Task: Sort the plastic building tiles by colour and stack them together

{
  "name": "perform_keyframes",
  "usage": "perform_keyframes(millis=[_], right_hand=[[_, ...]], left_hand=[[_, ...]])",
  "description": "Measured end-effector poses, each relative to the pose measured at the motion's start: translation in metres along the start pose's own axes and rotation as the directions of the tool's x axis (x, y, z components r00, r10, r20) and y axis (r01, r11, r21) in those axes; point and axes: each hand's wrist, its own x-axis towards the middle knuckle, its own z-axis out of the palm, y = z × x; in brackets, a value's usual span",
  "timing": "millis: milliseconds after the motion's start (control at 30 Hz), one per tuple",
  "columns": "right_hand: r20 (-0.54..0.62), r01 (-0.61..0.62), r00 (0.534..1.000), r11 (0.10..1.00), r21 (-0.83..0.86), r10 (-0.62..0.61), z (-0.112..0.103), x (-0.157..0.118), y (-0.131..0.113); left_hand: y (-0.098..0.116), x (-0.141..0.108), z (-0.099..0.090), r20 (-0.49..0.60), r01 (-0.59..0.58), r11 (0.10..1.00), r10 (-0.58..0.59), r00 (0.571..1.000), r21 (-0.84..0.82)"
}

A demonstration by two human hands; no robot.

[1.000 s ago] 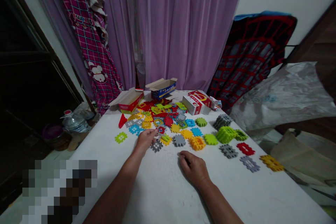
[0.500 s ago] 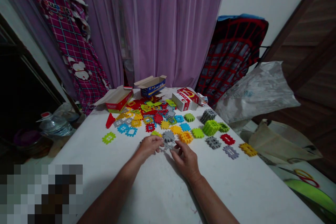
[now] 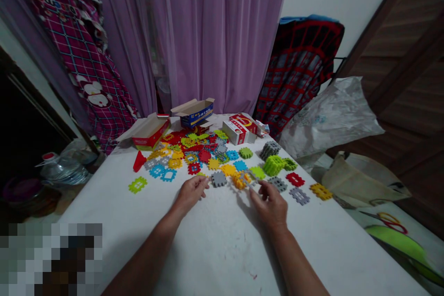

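Observation:
My right hand pinches a grey openwork piece, blurred, above the yellow-orange stack. My left hand hovers over the white table just left of a solid grey toothed piece; its fingers are curled towards the thumb, and whether anything small is between them cannot be made out. Right of the yellow-orange stack lie a lime green piece, a grey stack and a green stack. A red piece, a grey window piece and a yellow stack sit further right.
A heap of mixed coloured pieces covers the back middle of the table. Behind it stand a red open box, a blue box and a red-and-white box. A red cone-like piece lies at the left.
My right hand has moved right with the grey openwork piece, away from my left hand. My left hand has come off that piece. The view has shifted slightly.

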Motion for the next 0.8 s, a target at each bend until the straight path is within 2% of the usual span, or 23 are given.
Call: perform_keyframes(millis=[100,167,233,467,800], right_hand=[[-0.117,-0.243,0.967,0.960,-0.139,0.228,-0.029,0.015,0.036],[-0.126,-0.361,0.932,0.908,-0.212,0.341,-0.042,0.020,0.055],[-0.097,-0.410,0.912,0.873,-0.263,0.399,-0.047,0.021,0.065],[-0.017,-0.427,0.895,0.843,-0.328,0.446,-0.046,0.018,0.067],[0.032,-0.424,0.880,0.813,-0.398,0.474,-0.048,0.020,0.064]], left_hand=[[-0.005,0.006,-0.011,-0.118,-0.045,0.999,0.043,0.992,-0.014],[-0.010,0.010,-0.017,-0.189,-0.053,0.998,0.045,0.981,-0.037],[-0.014,0.013,-0.022,-0.241,-0.057,0.997,0.043,0.969,-0.050],[-0.021,0.019,-0.034,-0.334,-0.055,0.998,0.038,0.942,-0.043],[-0.021,0.019,-0.038,-0.359,-0.054,0.996,0.024,0.933,-0.073]])
